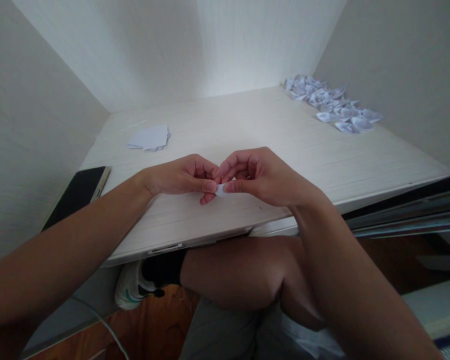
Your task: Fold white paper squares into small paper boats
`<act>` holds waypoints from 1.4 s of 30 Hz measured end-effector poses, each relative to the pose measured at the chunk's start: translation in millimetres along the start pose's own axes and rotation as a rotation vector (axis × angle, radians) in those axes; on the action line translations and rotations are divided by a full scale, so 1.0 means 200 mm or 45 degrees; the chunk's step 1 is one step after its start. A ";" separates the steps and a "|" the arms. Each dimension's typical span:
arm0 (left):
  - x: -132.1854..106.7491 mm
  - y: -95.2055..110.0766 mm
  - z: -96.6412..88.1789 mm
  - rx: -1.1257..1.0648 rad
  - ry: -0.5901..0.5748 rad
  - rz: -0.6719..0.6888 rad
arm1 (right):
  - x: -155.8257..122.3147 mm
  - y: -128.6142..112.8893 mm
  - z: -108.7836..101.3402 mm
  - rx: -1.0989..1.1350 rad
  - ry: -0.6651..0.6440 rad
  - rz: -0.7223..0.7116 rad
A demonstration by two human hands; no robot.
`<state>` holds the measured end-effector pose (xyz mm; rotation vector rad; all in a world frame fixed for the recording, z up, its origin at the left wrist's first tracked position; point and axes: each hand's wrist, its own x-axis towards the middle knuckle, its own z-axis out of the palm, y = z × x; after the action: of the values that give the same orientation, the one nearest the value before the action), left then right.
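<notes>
My left hand [182,177] and my right hand [257,175] meet over the near part of a pale wooden shelf [270,135]. Both are closed in a pinch on one small white piece of folded paper [221,189], which shows only as a sliver between the fingertips. Most of the paper is hidden by my fingers. A small stack of flat white paper slips [150,137] lies at the left back of the shelf. A heap of several folded white paper pieces [332,105] lies along the right wall.
A dark phone [78,192] lies at the shelf's left edge by the left wall. White walls close in the shelf at left, back and right. Below the shelf edge are my bent knee [240,272], a shoe [129,290] and a thin cable [108,327].
</notes>
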<state>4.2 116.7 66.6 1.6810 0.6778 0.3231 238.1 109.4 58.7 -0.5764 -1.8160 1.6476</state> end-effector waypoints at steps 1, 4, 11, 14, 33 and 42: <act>0.00 0.00 0.00 0.006 -0.004 0.001 | 0.00 0.00 0.00 0.011 -0.008 0.014; 0.00 -0.01 0.00 0.017 0.007 -0.004 | 0.00 0.00 -0.01 0.053 -0.028 0.037; -0.02 0.01 -0.02 0.073 0.053 -0.016 | 0.00 0.03 -0.07 -0.118 -0.033 0.014; -0.03 0.03 -0.04 0.109 0.083 -0.026 | -0.02 0.04 -0.10 -0.285 -0.066 0.105; 0.00 0.00 -0.04 1.154 0.419 0.254 | 0.01 0.09 -0.09 -0.997 0.232 -0.118; 0.03 -0.01 -0.01 1.450 0.532 0.507 | 0.02 0.12 -0.10 -0.911 0.332 -0.178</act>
<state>6.4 122.1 65.2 2.8990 0.9086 0.6549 247.6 129.5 36.9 -0.8885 -2.1598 0.7519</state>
